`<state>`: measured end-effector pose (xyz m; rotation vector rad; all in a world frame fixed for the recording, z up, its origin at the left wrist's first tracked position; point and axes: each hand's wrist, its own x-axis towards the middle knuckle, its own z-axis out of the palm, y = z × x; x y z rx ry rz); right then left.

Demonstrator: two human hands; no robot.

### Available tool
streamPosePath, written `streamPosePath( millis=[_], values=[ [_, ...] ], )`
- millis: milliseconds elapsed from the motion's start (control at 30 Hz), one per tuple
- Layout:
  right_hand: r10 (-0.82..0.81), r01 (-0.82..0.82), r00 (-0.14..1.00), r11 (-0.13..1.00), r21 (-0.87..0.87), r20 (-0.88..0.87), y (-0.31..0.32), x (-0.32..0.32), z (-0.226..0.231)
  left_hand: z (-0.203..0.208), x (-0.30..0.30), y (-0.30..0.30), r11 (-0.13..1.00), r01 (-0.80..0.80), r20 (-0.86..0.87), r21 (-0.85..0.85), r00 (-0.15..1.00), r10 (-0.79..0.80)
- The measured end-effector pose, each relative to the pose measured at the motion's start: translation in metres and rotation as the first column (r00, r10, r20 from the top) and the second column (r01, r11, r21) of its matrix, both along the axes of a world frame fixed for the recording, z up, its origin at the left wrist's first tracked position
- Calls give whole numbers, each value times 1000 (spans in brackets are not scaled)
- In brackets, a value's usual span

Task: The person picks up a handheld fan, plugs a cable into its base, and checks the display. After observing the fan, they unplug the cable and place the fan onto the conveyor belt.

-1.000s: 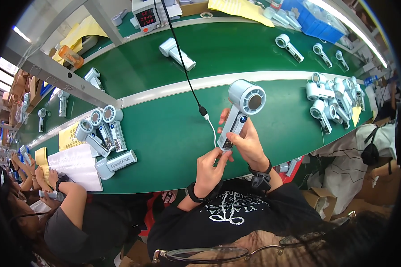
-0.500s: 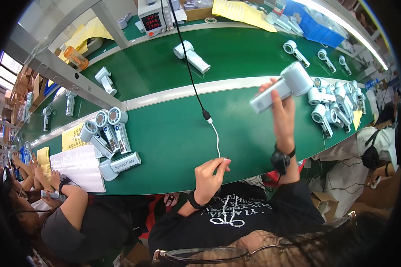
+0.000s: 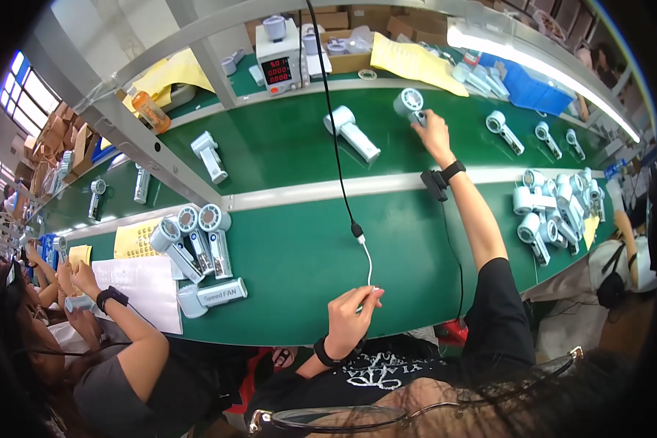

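Note:
At the bottom middle, my left hand [image 3: 352,315] pinches the end of a white cable [image 3: 368,261]; the tip is hidden by my fingers. My right arm stretches to the far green strip, where my right hand [image 3: 433,137] has its fingers around the handle of a pale blue-grey handheld fan [image 3: 409,100]. The fan's round head points away from me. A similar handheld fan [image 3: 352,134] lies to its left on the strip. The white cable joins a black cord [image 3: 341,157] hanging from above.
Several fans are heaped [image 3: 555,208] at the right; others lie beside a white sheet [image 3: 142,288] at the left. A power supply with a red display [image 3: 276,66] and a blue bin [image 3: 536,91] stand at the back. A metal post [image 3: 135,135] rises left. A co-worker's arm [image 3: 142,339] is nearby.
My right hand has carried the fan forward from above the near table to the far strip. My left hand still pinches the cable end. The whole view has shifted slightly.

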<state>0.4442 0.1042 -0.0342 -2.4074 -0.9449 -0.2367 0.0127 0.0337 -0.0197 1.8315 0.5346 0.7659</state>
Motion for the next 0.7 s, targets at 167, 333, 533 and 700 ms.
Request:
streamPosePath(
  millis=[167, 333, 533, 700],
  values=[
    [41, -120, 891, 982, 147, 451, 38, -29, -16, -3, -4, 5, 1000, -10, -23, -26, 1000, 9],
    [296, -301, 867, 952, -51, 401, 56, -71, -28, -1, -2, 7, 999, -12, -22, -45, 1000, 11],
    [334, -329, 869, 941, -79, 365, 51, -81, -25, 3, 0, 4, 999, -18, -18, -34, 1000, 18],
    [367, -406, 893, 907, -113, -261, 18, -126, 34, 4, -3, 1, 999, -20, 20, -26, 1000, 21]
  ],
)
